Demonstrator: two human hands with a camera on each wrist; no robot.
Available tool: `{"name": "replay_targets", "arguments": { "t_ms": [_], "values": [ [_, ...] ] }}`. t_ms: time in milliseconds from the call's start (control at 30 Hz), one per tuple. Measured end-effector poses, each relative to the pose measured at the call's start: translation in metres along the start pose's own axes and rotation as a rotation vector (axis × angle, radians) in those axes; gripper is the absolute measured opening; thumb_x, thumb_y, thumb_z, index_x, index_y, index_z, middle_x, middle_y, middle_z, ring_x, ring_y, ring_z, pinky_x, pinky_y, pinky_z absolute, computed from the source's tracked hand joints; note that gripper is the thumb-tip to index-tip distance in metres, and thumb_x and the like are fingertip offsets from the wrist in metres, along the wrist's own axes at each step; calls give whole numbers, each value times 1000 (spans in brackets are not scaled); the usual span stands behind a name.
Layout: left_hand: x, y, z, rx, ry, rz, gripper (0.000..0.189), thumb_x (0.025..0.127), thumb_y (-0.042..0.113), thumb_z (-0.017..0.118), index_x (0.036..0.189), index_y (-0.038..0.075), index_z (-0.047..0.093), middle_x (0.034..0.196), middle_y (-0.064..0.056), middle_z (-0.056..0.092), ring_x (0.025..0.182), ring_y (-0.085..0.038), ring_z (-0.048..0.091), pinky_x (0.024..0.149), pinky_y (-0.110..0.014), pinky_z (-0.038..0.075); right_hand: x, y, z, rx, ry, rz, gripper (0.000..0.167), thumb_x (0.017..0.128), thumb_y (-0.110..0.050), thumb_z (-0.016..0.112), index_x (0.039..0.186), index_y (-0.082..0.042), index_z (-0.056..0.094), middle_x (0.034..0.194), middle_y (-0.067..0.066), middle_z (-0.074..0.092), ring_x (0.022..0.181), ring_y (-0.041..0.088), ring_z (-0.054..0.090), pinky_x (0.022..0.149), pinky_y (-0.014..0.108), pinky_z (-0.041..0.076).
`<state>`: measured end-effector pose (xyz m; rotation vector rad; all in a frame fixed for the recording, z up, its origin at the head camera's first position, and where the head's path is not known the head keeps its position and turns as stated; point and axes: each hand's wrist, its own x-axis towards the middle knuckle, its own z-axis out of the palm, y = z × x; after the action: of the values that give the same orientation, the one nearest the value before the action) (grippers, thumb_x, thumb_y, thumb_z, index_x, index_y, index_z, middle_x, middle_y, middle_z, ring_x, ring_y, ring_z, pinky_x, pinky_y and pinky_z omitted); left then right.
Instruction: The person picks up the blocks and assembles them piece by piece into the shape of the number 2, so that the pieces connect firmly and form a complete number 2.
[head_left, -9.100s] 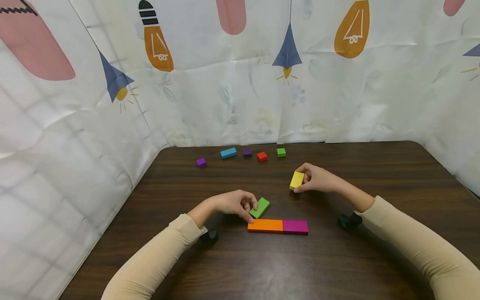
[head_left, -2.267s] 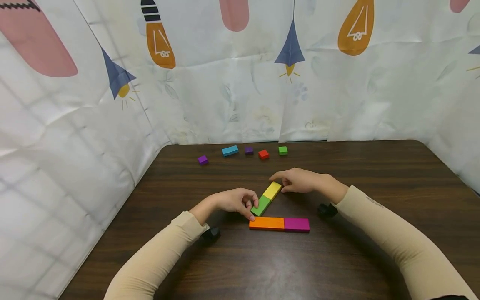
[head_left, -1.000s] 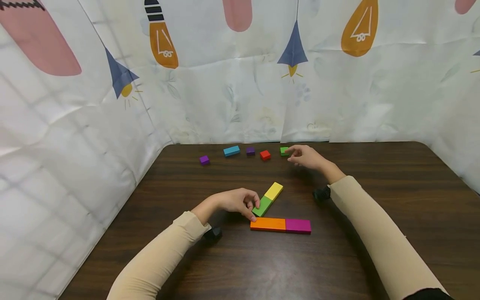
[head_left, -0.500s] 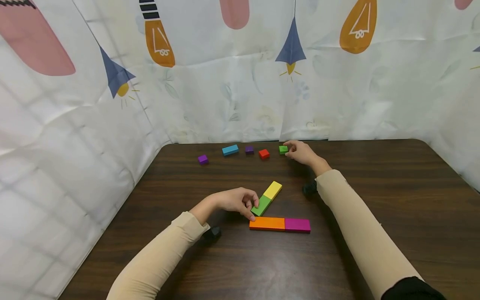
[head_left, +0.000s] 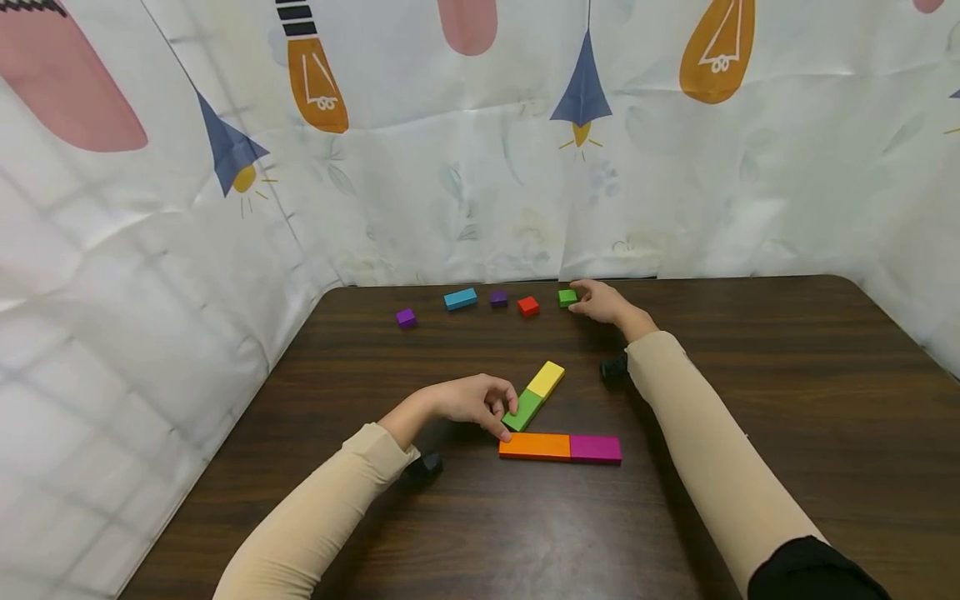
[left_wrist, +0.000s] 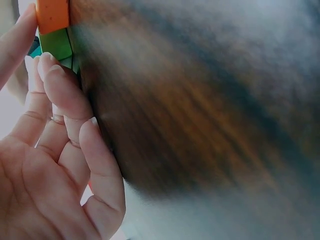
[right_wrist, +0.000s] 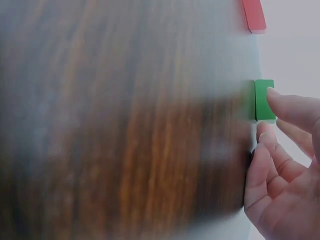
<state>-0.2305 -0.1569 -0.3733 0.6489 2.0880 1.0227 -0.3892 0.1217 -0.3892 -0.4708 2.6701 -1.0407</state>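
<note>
Two hands, one dark bench (head_left: pixel 450 533).
The left hand (head_left: pixel 467 401) is loose, thumb on the left end of the orange block (head_left: pixel 536 448), finger on the long green block (head_left: pixel 528 407) slanting behind it. Far behind the orange block's right end, the small green block (head_left: pixel 566 297) sits just left of the nearer right hand (head_left: pixel 603 302), whose grip pinches it between thumb and finger. I can't tell its long way. Bench spreads round the orange block; a picture cloth (head_left: pixel 450 167) hangs behind.
</note>
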Motion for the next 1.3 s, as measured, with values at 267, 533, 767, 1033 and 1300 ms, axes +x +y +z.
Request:
{"name": "replay_targets", "arguments": {
  "t_ms": [267,533,767,1033,1300],
  "values": [
    [-1,1,1,-9,-1,-6,26,90,0,77,107,3,59,73,0,54,66,-11,46,64,-24,38,0,-5,3,-48,3,18,56,106,-15,56,155,6,36,135,30,51,117,41,51,97,51,44],
    [-1,1,2,-5,-2,4,25,90,0,77,107,3,59,72,0,54,66,-11,45,65,-24,38,1,-3,0,-68,38,35,47,104,-19,59,143,6,50,126,27,56,111,38,55,93,49,48],
    [1,4,1,11,2,-12,25,90,1,78,107,4,59,72,0,53,66,-11,45,65,-24,37,-3,-3,-2,-51,41,49,45,105,-17,60,142,6,52,129,27,55,108,37,56,91,48,48],
    [1,2,0,0,3,-5,25,90,0,77,107,3,59,71,1,53,65,-11,45,65,-24,38,-2,-2,-7,-84,56,9,43,103,-18,62,139,6,56,117,22,57,96,32,52,83,44,46],
    [0,0,1,2,4,-10,25,90,1,78,107,4,59,72,1,53,66,-11,46,65,-25,38,-9,0,-11,-115,57,-58,42,103,-19,64,135,6,58,99,16,59,81,26,49,76,41,42]
  ]
}}
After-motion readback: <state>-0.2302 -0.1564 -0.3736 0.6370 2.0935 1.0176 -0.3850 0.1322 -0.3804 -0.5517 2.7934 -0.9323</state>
